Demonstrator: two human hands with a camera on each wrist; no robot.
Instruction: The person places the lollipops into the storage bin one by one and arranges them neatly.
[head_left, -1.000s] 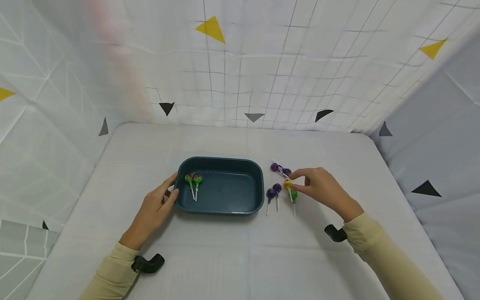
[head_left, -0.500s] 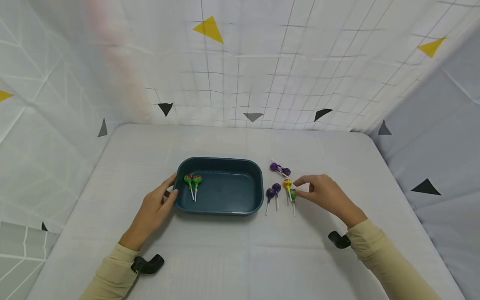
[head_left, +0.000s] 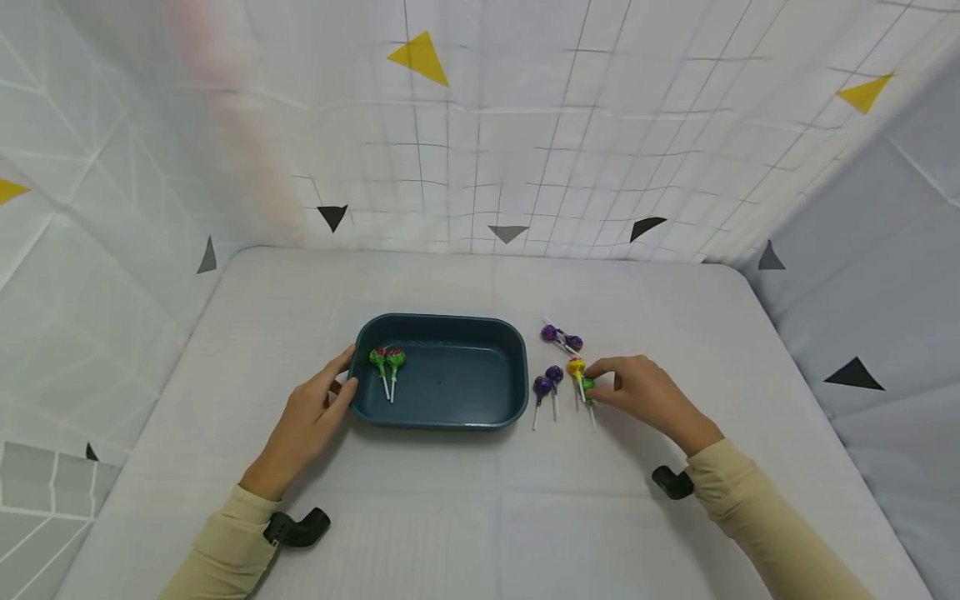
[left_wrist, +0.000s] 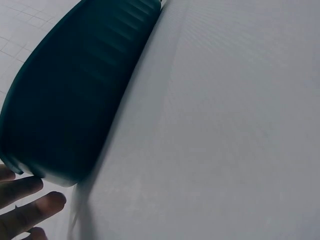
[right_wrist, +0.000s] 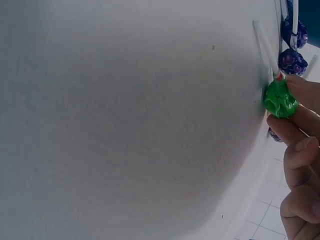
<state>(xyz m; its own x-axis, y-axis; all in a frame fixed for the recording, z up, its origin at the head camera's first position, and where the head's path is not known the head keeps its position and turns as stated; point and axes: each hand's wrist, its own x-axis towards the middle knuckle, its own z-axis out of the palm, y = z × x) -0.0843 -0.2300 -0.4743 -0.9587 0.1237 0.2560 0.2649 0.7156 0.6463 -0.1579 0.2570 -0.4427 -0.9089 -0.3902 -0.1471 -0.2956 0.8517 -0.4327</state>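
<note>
In the head view my left hand [head_left: 306,417] touches the left end of a dark teal tray [head_left: 442,427]; the left wrist view shows its fingers [left_wrist: 22,192] outside the tray wall. Two green lollipops [head_left: 394,358] lie side by side in the tray's left part. Right of the tray, my right hand [head_left: 651,398] pinches a green lollipop [right_wrist: 280,99] by its wrapped head between thumb and finger. Its white stick angles down to the table. A yellow lollipop [head_left: 576,367] lies just left of those fingertips.
Two purple lollipops [head_left: 542,386] lie close to the tray's right side. Another purple pair [head_left: 551,333] lies farther back with crossed sticks. White cloth covers the table [head_left: 480,517], and patterned white curtains [head_left: 480,150] stand behind and at both sides.
My right hand let go of the yellow lollipop, drew back right, then came in on the green one and pinched it, its stick tilting slightly. My left hand stayed at the tray.
</note>
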